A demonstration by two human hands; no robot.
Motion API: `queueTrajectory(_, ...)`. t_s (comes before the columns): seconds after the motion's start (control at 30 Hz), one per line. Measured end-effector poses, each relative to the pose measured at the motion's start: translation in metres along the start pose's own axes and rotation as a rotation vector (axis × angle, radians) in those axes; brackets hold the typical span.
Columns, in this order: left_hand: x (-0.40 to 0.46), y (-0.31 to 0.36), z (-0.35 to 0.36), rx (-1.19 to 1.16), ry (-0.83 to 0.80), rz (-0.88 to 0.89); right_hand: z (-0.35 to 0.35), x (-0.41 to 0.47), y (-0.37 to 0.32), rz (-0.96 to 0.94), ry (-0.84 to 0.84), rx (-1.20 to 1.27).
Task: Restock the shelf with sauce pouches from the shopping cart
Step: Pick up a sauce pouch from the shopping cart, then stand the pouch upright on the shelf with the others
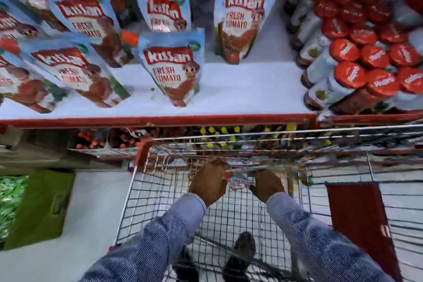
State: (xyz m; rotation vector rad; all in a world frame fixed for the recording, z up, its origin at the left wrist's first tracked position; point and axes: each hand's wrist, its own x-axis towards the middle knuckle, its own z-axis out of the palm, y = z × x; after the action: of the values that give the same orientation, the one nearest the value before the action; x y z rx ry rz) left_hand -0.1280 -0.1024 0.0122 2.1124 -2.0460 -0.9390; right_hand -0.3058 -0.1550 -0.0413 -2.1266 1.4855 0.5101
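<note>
Glossy sauce pouch pinched between left hand and right hand, inside wire-mesh cart.

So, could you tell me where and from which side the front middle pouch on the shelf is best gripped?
Probably by its flat top seal, from above and the front. The pouch stands upright on the shelf, alone near the front edge, with bare shelf to its right. Its wide top edge leans toward the aisle, so a thumb-and-fingers pinch there seems easiest. Both the left hand and right hand are down in the cart.
</note>
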Motion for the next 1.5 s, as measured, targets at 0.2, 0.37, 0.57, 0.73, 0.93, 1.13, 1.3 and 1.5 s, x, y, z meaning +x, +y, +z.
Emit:
queueTrajectory(0.2, 0.037, -0.008, 0.069, -0.007, -0.092, -0.03, 0.022, 0.019, 0.013, -0.097, 0.036, -0.027)
queueTrajectory(0.37, 0.027, 0.002, 0.045, -0.006, 0.027, -0.005, -0.024, -0.014, 0.008, -0.2, 0.139, -0.029)
queueTrajectory(0.57, -0.033, 0.044, -0.067, 0.105, 0.275, 0.17, -0.134, -0.091, -0.001, -0.334, 0.403, 0.071)
queueTrajectory(0.73, -0.076, 0.089, -0.174, 0.099, 0.586, 0.233, -0.234, -0.137, -0.021, -0.447, 0.633, 0.264)
queueTrajectory(0.93, -0.063, 0.112, -0.255, 0.131, 0.773, 0.253, -0.315, -0.128, -0.044, -0.516, 0.839, 0.396)
queueTrajectory(1.13, -0.024, 0.113, -0.275, 0.155, 0.75, 0.204, -0.341, -0.084, -0.045, -0.478, 0.808, 0.322)
queueTrajectory(1.3, 0.014, 0.107, -0.263, 0.213, 0.668, 0.151, -0.329, -0.052, -0.04, -0.402, 0.748, 0.335)
queueTrajectory(1.5, 0.023, 0.103, -0.264, 0.201, 0.608, 0.162, -0.33, -0.049, -0.043, -0.399, 0.663, 0.402)
